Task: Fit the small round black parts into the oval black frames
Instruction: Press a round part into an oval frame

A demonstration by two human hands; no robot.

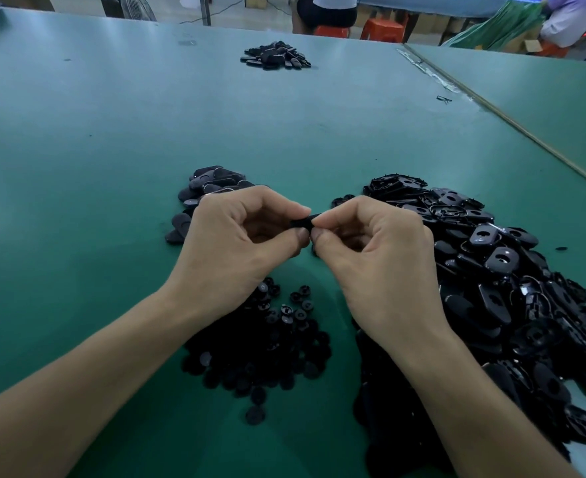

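Observation:
My left hand [239, 243] and my right hand [377, 260] meet fingertip to fingertip above the green table [112, 150]. Between them they pinch one black oval frame [301, 222], seen edge-on and mostly hidden by the fingers. Whether a round part sits in it cannot be told. A heap of small round black parts [270, 343] lies under my wrists. A big heap of oval black frames [505, 284] spreads to the right. A smaller pile of black oval pieces [205, 191] lies behind my left hand.
Another pile of black pieces [276, 56] sits far back on the table. A seam with tape [491, 108] runs diagonally at the right between two tabletops. People and orange stools [384, 27] are beyond the far edge.

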